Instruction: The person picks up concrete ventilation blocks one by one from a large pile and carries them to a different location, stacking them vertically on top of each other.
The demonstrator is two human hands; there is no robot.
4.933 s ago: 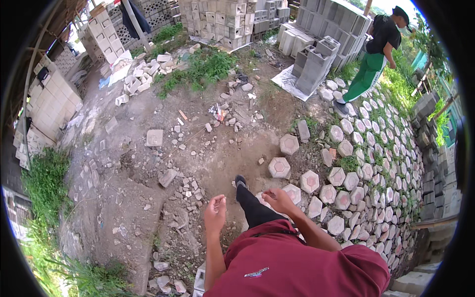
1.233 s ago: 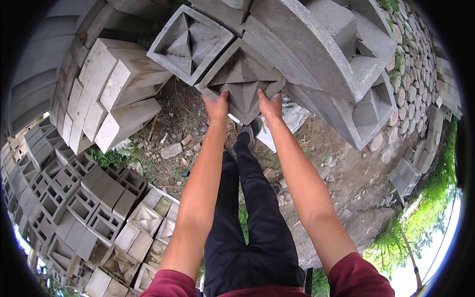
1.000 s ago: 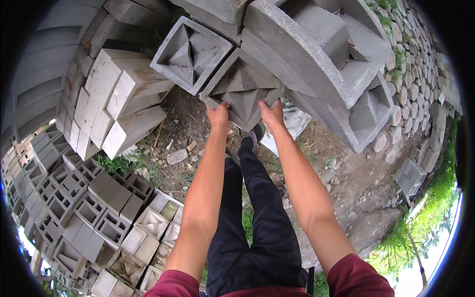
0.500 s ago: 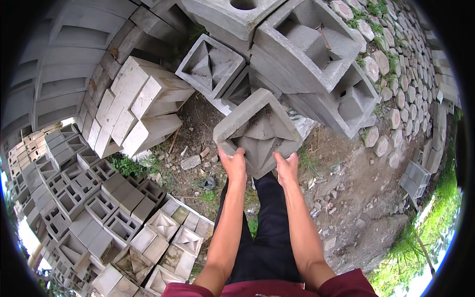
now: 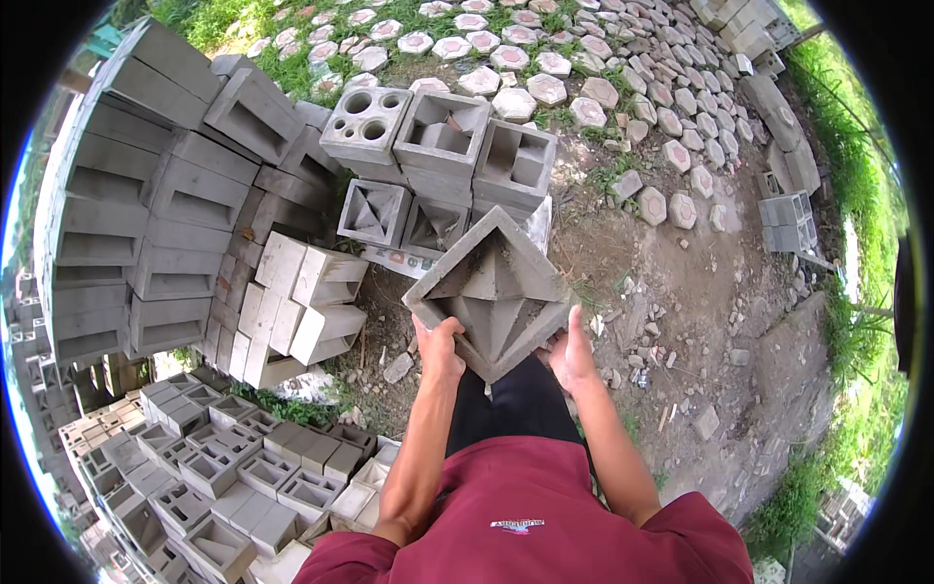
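A square grey concrete vent block (image 5: 498,302) with a pointed, pyramid-like relief inside its frame is held up in front of my body, one corner toward me. My left hand (image 5: 441,348) grips its near left edge, thumb on the rim and the other fingers mostly hidden underneath. On the near right edge my right hand (image 5: 572,356) supports it, thumb pointing up along the side and fingertips tucked below. Just beyond stand a similar vent block (image 5: 376,211) and a stack of hollow blocks (image 5: 443,127).
Tall stacks of concrete blocks (image 5: 185,209) rise at the left, with pale angled blocks (image 5: 292,302) beside them. Many hollow blocks (image 5: 209,462) lie at lower left. Hexagonal pavers (image 5: 511,58) cover the far ground. Rubble-strewn dirt (image 5: 700,360) spreads to the right.
My view has tilted up, showing more of the pavers and far stacks. The vent block has turned slightly in my hands, and my right thumb has shifted from its face to its side.
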